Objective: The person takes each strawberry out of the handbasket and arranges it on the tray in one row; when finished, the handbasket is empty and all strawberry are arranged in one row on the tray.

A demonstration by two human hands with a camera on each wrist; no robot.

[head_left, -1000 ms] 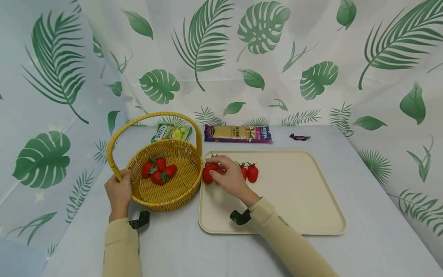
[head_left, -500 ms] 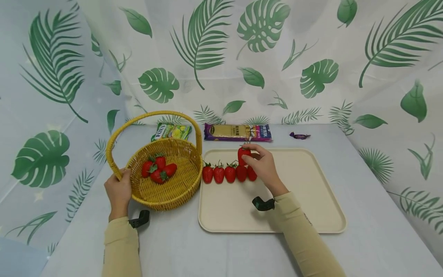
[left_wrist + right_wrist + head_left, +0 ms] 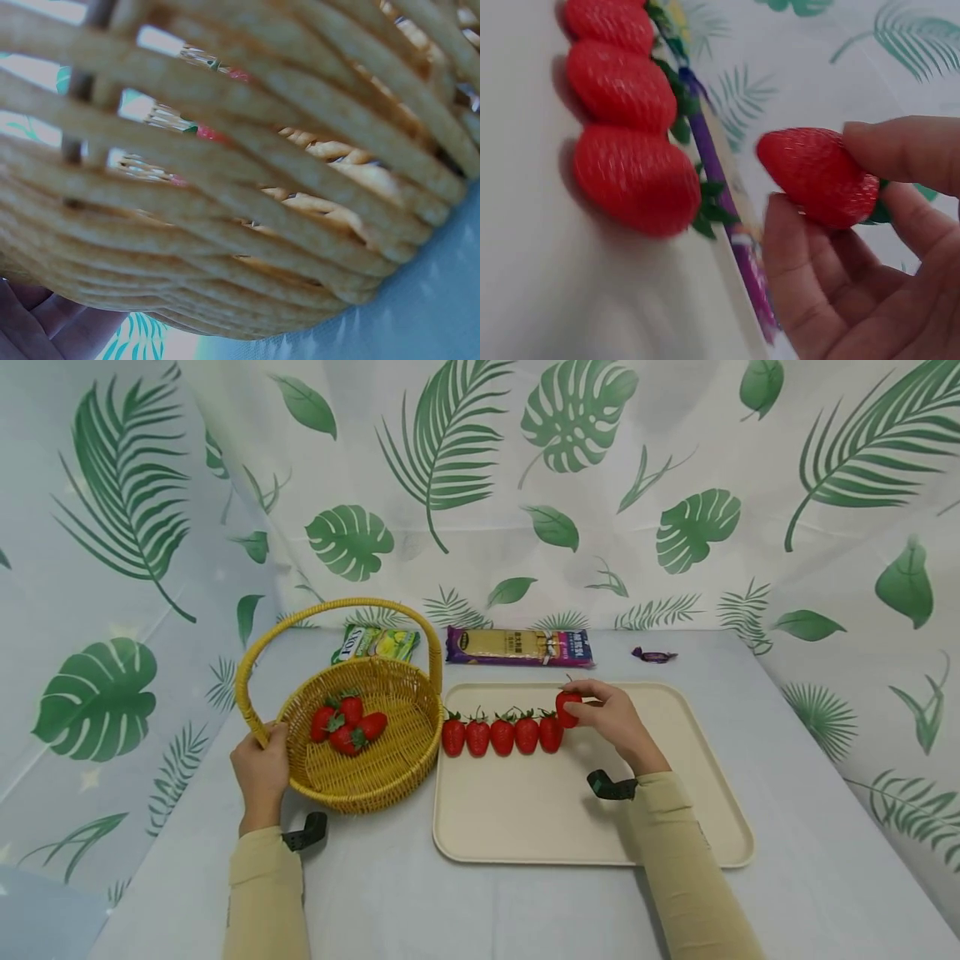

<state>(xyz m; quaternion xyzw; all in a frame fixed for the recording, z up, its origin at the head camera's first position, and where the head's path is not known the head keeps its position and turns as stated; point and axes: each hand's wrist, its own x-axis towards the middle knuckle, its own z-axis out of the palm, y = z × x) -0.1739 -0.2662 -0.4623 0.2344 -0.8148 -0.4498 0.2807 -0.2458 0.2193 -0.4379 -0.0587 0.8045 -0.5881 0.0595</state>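
Note:
My right hand (image 3: 617, 720) pinches a strawberry (image 3: 817, 176) between thumb and fingers, just above the cream tray (image 3: 525, 814). To its left, several strawberries (image 3: 502, 737) stand side by side in a row along the tray's left part, leaves toward the back. The held one is apart from the row's end strawberry (image 3: 637, 180) in the right wrist view. My left hand (image 3: 261, 772) grips the left rim of a yellow wicker basket (image 3: 405, 768) at the foot of its handle. Inside the basket lies a small cluster of strawberries (image 3: 347, 739). Woven strands fill most of the left wrist view.
Behind the basket lies a green candy bag (image 3: 375, 643). A long purple and gold noodle packet (image 3: 517, 647) lies behind the tray, with a small purple wrapped candy (image 3: 653, 655) to its right. A leaf-printed curtain stands behind the table.
My right hand has come from the row's left end, where it touched strawberries, to past its right end, carrying one strawberry. My left hand stays on the basket.

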